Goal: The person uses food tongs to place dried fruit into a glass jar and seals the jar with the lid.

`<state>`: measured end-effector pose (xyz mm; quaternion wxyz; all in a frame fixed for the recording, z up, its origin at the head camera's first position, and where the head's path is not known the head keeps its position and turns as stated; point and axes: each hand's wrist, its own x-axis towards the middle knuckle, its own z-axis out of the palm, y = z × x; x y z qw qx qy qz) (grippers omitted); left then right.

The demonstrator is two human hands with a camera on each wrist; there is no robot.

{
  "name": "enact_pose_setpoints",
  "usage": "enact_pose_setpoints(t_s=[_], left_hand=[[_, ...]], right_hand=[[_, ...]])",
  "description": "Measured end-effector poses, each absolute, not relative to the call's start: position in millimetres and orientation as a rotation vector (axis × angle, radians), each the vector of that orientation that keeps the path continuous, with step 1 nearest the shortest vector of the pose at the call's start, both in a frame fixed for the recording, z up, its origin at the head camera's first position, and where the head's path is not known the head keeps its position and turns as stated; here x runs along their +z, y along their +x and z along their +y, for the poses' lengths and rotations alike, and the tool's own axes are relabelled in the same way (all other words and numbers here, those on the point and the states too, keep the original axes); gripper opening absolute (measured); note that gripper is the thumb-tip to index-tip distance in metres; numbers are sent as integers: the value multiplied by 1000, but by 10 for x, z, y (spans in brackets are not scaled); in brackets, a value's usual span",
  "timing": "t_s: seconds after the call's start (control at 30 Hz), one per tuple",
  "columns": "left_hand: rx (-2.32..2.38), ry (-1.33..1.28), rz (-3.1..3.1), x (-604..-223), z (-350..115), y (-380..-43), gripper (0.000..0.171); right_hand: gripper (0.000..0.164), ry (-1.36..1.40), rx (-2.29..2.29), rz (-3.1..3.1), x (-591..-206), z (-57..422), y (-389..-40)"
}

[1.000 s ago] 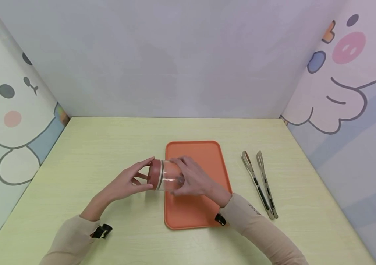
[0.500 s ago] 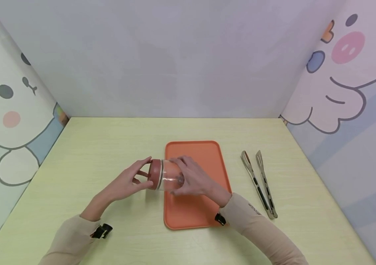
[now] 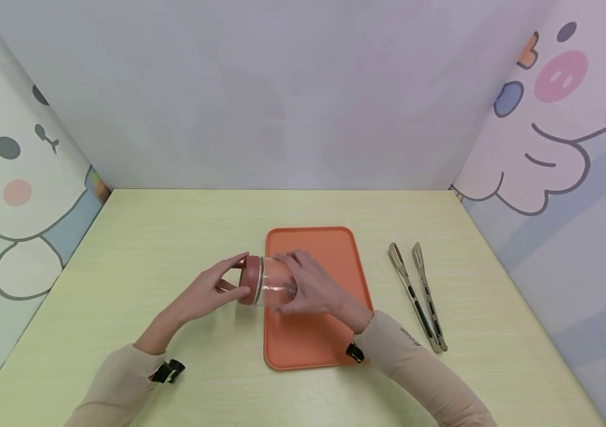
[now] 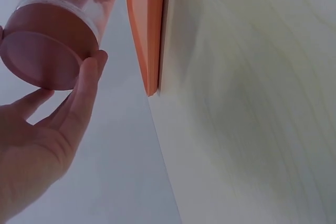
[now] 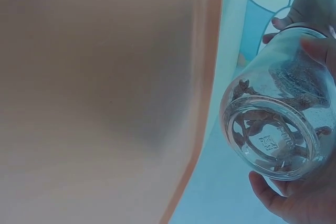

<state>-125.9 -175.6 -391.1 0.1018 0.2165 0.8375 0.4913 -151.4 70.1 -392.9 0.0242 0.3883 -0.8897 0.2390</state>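
Observation:
A clear jar lies on its side in the air, its dark red lid pointing left. My left hand grips the lid with thumb and fingers spread round its edge; the left wrist view shows the lid's flat top facing the palm. The jar's body is in the grip of my right hand, which covers its base end in the head view. Through the glass base in the right wrist view, several brownish, irregular pieces show inside the jar.
An orange tray lies on the pale wooden table, under the jar and right hand. To its right rests a pair of metal tongs with dark grip parts, spread in a narrow V. Walls stand behind and at both sides.
The left hand's fingers have shifted their hold round the lid, and its wrist has moved slightly right. The right hand and jar have stayed almost in place.

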Motion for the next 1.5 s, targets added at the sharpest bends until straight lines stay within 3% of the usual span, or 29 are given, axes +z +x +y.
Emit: enact_pose_setpoints(t_s=[0.4,0.67,1.1,1.3,1.5], left_hand=[[1457,799,2420,-3651,-1712,-1143,75],[1430,721,2453,-3851,-1761,-1213,79],[1445,531,2497,-3805,-1676,-1221,57],[1422,591,2467,-3908,-1727,-1264,72],[1427,685,2395,-3775,-1715,-1201,79]], right_hand=[[87,1198,697,-2754,-3938,701,-1532],[87,1202,706,-2751,-3950,711,-1534],[85,1216,717,-2738,-3938,696,-1522],[87,1207,681,-2753,-3928,697,-1519],[87,1211,654,-2764,-3932,698,-1525]])
